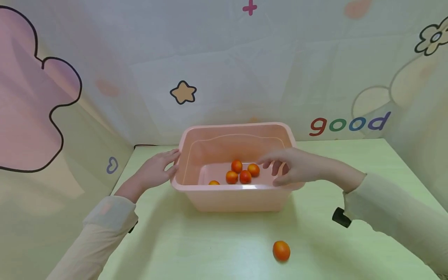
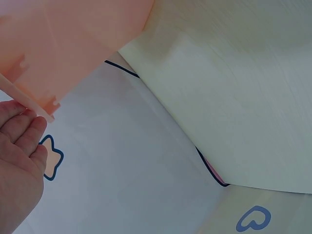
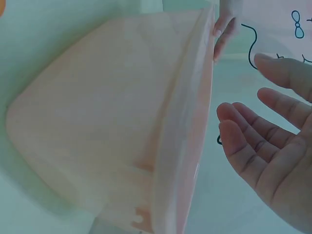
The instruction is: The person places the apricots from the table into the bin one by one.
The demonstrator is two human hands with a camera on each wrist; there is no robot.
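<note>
A pink plastic tub (image 1: pixel 238 200) stands on the table with several small round orange fruits (image 1: pixel 245 177) on its floor. The fingers of my left hand (image 1: pixel 154 169) touch the outer left side of its rim; the left wrist view shows those fingertips against the rim (image 2: pixel 29 102). Over the right end of the tub hovers my right hand (image 1: pixel 297 166), fingers spread and slightly bent. Nothing lies in its palm in the right wrist view (image 3: pixel 273 146). One more orange fruit (image 1: pixel 281 251) sits on the table in front of the tub.
The pale green table (image 1: pixel 210 241) ends at a printed cloth backdrop (image 1: pixel 231 77) just behind the tub. Cloth also rises along the left and right sides. A small black device (image 1: pixel 341 217) hangs below the right sleeve.
</note>
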